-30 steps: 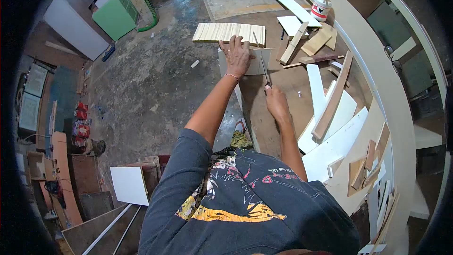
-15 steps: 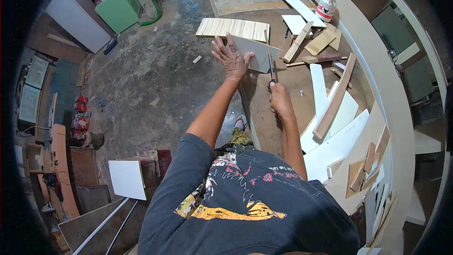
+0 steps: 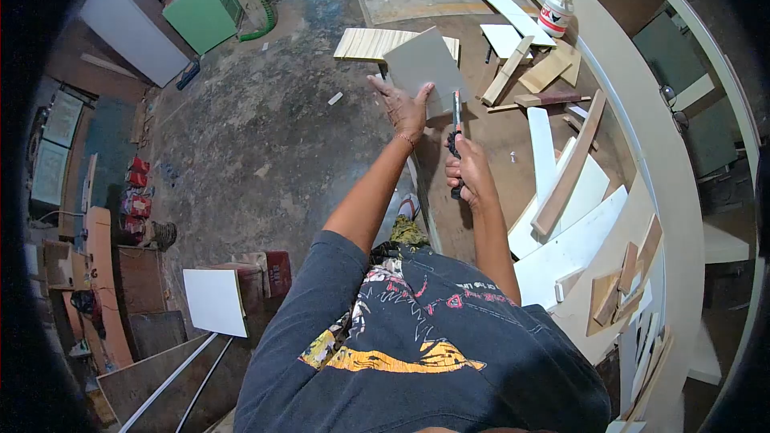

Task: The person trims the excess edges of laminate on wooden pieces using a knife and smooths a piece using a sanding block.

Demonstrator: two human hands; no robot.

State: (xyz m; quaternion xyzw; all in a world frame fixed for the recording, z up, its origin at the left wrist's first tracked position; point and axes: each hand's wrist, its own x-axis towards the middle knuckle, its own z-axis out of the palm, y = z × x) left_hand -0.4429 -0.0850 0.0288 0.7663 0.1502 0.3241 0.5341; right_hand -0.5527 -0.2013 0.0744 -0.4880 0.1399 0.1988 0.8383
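Note:
A thin grey panel [image 3: 421, 64] is tilted up over the near end of the bench. My left hand [image 3: 405, 111] supports its lower left edge, with the thumb against the panel's face and the other fingers stretched out to the left. In my right hand [image 3: 473, 170] is a utility knife [image 3: 455, 124] with a black handle, its fingers wrapped round the grip. The knife's tip points away from me, close to the panel's lower right edge. Behind the panel lies a pale striped wood board [image 3: 365, 44], partly hidden.
White offcuts [image 3: 573, 228] and a long brown wood strip [image 3: 569, 164] lie on the bench to my right. A white glue tub [image 3: 555, 14] stands farther back near a curved panel edge [image 3: 618, 88]. Concrete floor [image 3: 265, 136] spreads out on the left.
The grey panel has turned and tilted up, showing more of its face. My left hand has shifted slightly right and down. The knife in my right hand has moved a little left and is more upright.

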